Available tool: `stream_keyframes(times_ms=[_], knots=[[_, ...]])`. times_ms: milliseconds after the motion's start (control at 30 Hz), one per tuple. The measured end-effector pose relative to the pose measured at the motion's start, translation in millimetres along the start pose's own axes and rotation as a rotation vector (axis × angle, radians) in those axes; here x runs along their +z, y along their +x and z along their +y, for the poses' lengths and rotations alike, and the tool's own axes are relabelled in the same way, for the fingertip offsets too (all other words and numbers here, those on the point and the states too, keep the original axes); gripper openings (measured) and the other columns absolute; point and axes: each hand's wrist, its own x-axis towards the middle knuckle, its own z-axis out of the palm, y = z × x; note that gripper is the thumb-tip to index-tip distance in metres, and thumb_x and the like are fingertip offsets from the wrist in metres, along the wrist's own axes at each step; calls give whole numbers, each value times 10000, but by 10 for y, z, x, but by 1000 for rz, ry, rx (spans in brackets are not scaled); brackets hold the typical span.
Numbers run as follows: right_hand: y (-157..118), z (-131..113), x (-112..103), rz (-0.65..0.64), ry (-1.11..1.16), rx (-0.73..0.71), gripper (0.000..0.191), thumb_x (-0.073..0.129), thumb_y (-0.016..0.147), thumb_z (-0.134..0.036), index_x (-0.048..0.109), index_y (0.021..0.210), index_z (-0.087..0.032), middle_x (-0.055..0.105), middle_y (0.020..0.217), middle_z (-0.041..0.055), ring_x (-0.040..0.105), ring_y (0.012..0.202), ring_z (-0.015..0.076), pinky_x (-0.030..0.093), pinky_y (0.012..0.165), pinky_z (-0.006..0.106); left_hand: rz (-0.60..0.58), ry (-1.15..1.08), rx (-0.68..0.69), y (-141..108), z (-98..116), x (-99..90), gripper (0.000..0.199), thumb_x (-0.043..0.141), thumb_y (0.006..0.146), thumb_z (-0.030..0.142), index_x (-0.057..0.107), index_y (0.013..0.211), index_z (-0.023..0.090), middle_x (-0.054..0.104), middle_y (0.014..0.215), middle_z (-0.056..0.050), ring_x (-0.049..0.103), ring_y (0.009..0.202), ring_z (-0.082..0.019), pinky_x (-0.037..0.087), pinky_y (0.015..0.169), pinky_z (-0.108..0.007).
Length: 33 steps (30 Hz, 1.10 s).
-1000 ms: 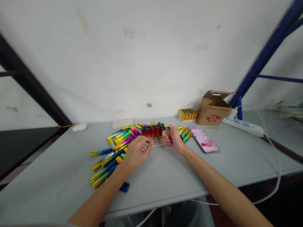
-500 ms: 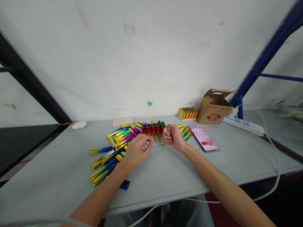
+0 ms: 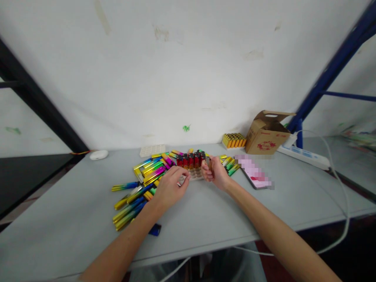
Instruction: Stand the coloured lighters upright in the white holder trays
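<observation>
My right hand (image 3: 216, 172) is closed around a small silvery cylinder, apparently a battery (image 3: 208, 159), held roughly upright at the right side of a pale tray with round hollows (image 3: 195, 174). Red batteries with black tops (image 3: 190, 159) stand in rows at the tray's back. At its front left, my left hand (image 3: 173, 182) has thumb and fingers curled together; what they hold, if anything, is hidden. Beside and under that hand lies a pile of shiny yellow, blue, green and magenta wrapped batteries (image 3: 152, 174). More of these (image 3: 232, 166) lie right of my right hand.
Behind stands a tray of yellow batteries (image 3: 234, 140) beside an open cardboard box (image 3: 267, 137). A phone (image 3: 255, 174), power strip (image 3: 305, 156) and white cable (image 3: 346, 196) are on the right. Another pale hollowed tray (image 3: 152, 150) and a white case (image 3: 99, 155) lie at the back left.
My right hand has shifted slightly, and the battery in it sits a little lower and closer to the red rows. My left hand stays nearly still.
</observation>
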Motion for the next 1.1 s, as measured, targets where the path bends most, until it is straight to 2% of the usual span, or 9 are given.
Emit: stream_keyframes(times_ms=[167, 267, 367, 500, 600, 733, 867, 1033, 1100], knots=[[-48, -14, 15, -64, 123, -56, 438, 365, 793, -603, 440, 648, -197, 287, 480, -78, 203, 376, 61, 141, 359, 174, -7, -7, -12, 5, -4, -8, 70, 547, 821, 147, 591, 809, 200, 640, 808, -35, 607, 799, -185, 503, 745, -321], [-66, -9, 12, -119, 174, -110, 290, 488, 746, -457, 532, 835, -184, 424, 551, -57, 315, 389, 70, 196, 343, 165, -2, -12, -11, 12, 3, -11, 70, 542, 820, 149, 586, 804, 201, 638, 806, -35, 608, 799, -184, 503, 746, -320], [-66, -1, 10, -118, 158, -116, 273, 550, 696, -266, 535, 956, -187, 563, 648, -31, 490, 439, 101, 345, 363, 186, 1, -10, 1, 17, 13, -13, 72, 541, 819, 141, 577, 801, 201, 635, 802, -33, 608, 795, -186, 503, 736, -319], [-62, 0, 2, -151, 186, -58, 236, 500, 757, -233, 546, 980, -171, 669, 780, 25, 645, 601, 155, 544, 595, 307, 11, -5, 9, 14, 11, -14, 75, 546, 820, 133, 575, 804, 201, 639, 800, -34, 609, 787, -191, 498, 723, -322], [-72, -5, -10, -206, 225, -54, 256, 478, 788, -234, 565, 1018, -163, 692, 873, 51, 674, 704, 174, 548, 731, 366, 17, 0, 7, 9, -2, -11, 61, 553, 826, 145, 579, 821, 201, 648, 803, -36, 615, 787, -198, 497, 728, -334], [-91, -21, 12, -226, 193, -87, 266, 521, 815, -288, 595, 1037, -162, 674, 898, 57, 666, 737, 174, 526, 775, 369, 15, 6, -2, 2, -18, 0, 61, 559, 825, 144, 576, 825, 202, 655, 811, -36, 616, 796, -203, 496, 744, -342], [-115, -63, 39, -91, 11, -285, 264, 575, 831, -390, 638, 996, -195, 629, 876, 32, 628, 758, 154, 495, 778, 317, 32, 72, -29, -4, -47, 14, 64, 563, 826, 155, 562, 793, 210, 649, 776, -27, 607, 781, -208, 484, 741, -347], [-160, -158, -119, 198, -616, -664, 290, 513, 904, -435, 666, 1028, -223, 615, 980, 48, 549, 978, 197, 410, 926, 343, 70, 145, -49, 4, -107, 25, 70, 563, 832, 165, 552, 776, 205, 637, 751, -22, 593, 782, -209, 466, 768, -356], [-161, -174, -214, 222, -811, -741, 284, 511, 906, -430, 663, 1002, -209, 604, 994, 64, 540, 948, 207, 427, 882, 357, 83, 161, -36, 15, -131, 25, 69, 558, 829, 158, 552, 776, 202, 632, 750, -24, 588, 784, -208, 465, 774, -355]])
